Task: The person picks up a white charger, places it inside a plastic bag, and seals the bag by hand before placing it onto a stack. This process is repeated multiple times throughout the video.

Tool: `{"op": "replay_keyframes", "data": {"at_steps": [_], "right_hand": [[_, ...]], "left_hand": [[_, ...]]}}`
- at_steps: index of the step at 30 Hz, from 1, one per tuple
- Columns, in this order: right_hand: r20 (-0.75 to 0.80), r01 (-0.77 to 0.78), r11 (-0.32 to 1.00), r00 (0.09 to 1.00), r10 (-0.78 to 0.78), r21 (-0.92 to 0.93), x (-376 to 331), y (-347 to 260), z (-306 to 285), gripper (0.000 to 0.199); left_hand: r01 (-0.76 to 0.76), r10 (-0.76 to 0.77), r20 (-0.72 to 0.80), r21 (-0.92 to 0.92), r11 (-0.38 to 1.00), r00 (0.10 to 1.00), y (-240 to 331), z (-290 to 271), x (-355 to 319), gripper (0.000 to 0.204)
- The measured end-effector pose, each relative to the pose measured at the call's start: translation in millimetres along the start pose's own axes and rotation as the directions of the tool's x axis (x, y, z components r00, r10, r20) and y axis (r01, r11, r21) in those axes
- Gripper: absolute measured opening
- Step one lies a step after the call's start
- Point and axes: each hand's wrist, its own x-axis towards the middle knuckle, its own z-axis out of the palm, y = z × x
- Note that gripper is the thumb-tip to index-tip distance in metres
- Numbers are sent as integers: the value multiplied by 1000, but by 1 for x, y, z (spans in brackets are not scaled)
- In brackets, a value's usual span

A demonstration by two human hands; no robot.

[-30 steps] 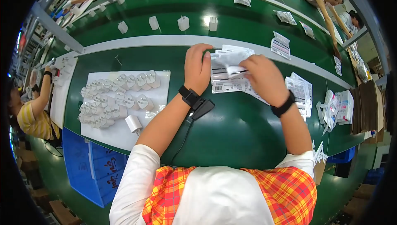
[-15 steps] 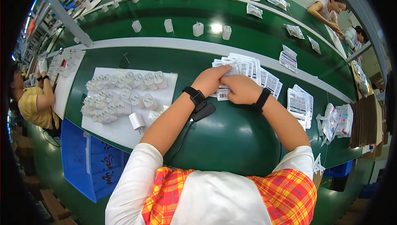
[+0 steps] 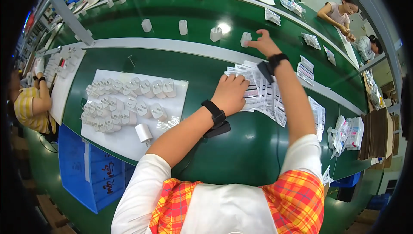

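My left hand (image 3: 232, 92) lies with fingers spread over the near left part of a fanned pile of flat white printed sheets (image 3: 271, 100). Whether these are leaflets or flat pouches I cannot tell. Past the pile, my right hand (image 3: 264, 44) reaches over the grey rail, thumb and fingers apart, beside a white plug charger (image 3: 245, 39) on the green belt. The thumb tip is at the charger, and contact is unclear. More white chargers (image 3: 157, 88) stand in rows, prongs up, on a white board (image 3: 172, 105) to the left; one lies on its side (image 3: 143, 133).
Beyond the grey rail (image 3: 172, 43), the green belt (image 3: 163, 12) carries spaced chargers and printed packets (image 3: 305, 70). At right are another sheet stack (image 3: 317, 115), plastic-wrapped packs (image 3: 344, 133) and brown cardboard (image 3: 375, 135). A blue bin (image 3: 81, 165) sits lower left. Several people work around.
My right hand has left the sheets and moved up and right over the belt to a charger. My left hand has shifted slightly nearer, its fingers now spread on the sheets.
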Motion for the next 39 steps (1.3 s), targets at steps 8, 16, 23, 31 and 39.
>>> {"op": "replay_keyframes", "data": {"at_steps": [8,16,23,31,39], "right_hand": [[39,-161,436,960,277,886,11,9,26,47],[229,-168,459,970,-80,872,-139,-12,-26,45],[183,-141,580,983,-15,802,-187,-19,-19,51],[51,423,863,903,-426,-275,-201,-12,2,52],[75,318,941,947,-311,-118,-196,-8,6,50]], "left_hand": [[-21,19,-62,-30,999,998,-4,3,-7,49],[34,-40,-61,-98,995,997,-13,-7,-10,43],[62,-56,-83,74,995,995,-9,3,3,38],[13,-62,-259,-184,983,964,-29,21,2,39],[-14,19,-278,19,1000,960,-33,21,-3,43]]}}
